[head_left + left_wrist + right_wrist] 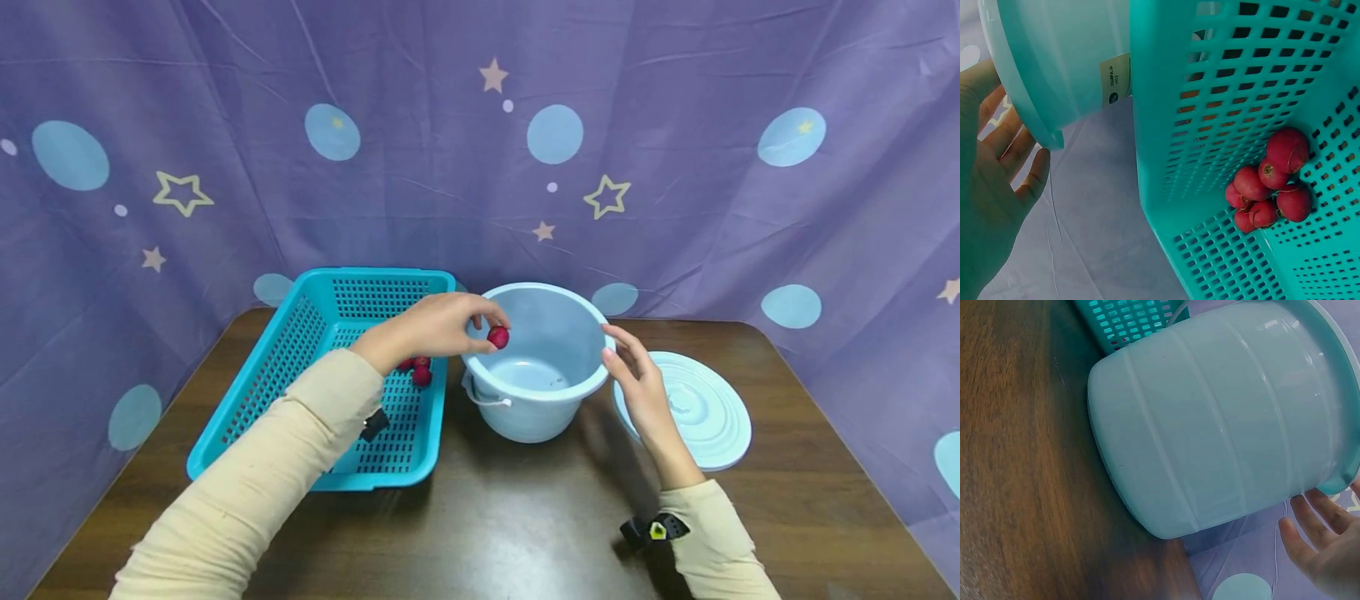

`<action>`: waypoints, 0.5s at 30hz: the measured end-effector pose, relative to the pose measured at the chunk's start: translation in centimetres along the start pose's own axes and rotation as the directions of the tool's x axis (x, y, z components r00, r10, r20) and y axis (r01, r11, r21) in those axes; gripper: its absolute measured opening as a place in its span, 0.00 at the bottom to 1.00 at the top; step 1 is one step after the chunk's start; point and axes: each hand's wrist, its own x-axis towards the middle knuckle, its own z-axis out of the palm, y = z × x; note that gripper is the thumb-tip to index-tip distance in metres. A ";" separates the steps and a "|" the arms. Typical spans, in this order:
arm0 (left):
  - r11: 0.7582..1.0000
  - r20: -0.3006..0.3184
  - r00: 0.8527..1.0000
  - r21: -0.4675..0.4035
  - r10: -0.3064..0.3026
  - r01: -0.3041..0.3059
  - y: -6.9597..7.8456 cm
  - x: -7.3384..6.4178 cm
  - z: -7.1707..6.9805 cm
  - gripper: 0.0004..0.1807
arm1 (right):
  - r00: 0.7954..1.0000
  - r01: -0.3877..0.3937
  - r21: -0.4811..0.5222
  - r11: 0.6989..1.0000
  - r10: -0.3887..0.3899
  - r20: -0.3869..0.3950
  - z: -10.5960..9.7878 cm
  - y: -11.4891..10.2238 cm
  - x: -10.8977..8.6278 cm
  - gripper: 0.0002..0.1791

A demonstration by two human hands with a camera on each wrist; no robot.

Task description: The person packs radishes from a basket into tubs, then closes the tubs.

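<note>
My left hand [446, 323] reaches over the basket to the pail's left rim and pinches a red radish [498, 337] between thumb and fingers, just inside the mouth. In the left wrist view the pail's rim hides that radish from sight. A light blue pail [528, 415] stands upright on the table. My right hand [643, 392] holds the pail's right rim, thumb and forefinger at the edge; in the right wrist view the other fingers [1300, 540] lie along the outside under the rim. Several more radishes [1266, 187] lie in the turquoise basket [315, 482].
A light blue round lid [712, 408] lies flat on the table right of the pail, partly under my right hand. The pail's handle [487, 402] hangs down on its left side. Behind the brown table [517, 517] hangs a purple curtain [450, 167].
</note>
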 end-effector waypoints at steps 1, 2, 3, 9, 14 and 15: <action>1.000 -0.007 1.000 -0.011 0.002 -0.002 -0.1 0.0 0.0 0.19 | 1.000 0.000 0.000 1.000 0.000 -0.001 0.0 0.0 0.0 0.23; 1.000 -0.016 1.000 -0.030 0.005 -0.005 -0.1 -0.1 0.1 0.19 | 1.000 0.000 0.000 1.000 0.000 -0.003 0.0 0.1 0.0 0.23; 0.998 -0.025 1.000 -0.056 0.007 -0.009 -0.2 -0.2 0.1 0.19 | 1.000 -0.001 0.002 1.000 0.001 -0.003 0.0 0.1 0.0 0.23; 0.968 -0.102 0.995 -0.248 0.007 -0.032 -1.0 -0.7 -0.1 0.16 | 1.000 0.007 0.002 1.000 -0.007 0.002 0.0 0.1 0.2 0.22; 0.957 -0.162 0.986 -0.290 -0.041 -0.007 -1.5 -1.2 -0.8 0.14 | 1.000 0.005 0.001 1.000 -0.005 -0.002 -0.1 0.1 0.3 0.22; 0.956 -0.170 0.984 -0.292 -0.055 0.003 -1.7 -1.3 -0.9 0.14 | 1.000 0.000 0.000 1.000 0.000 -0.003 -0.1 0.2 0.3 0.22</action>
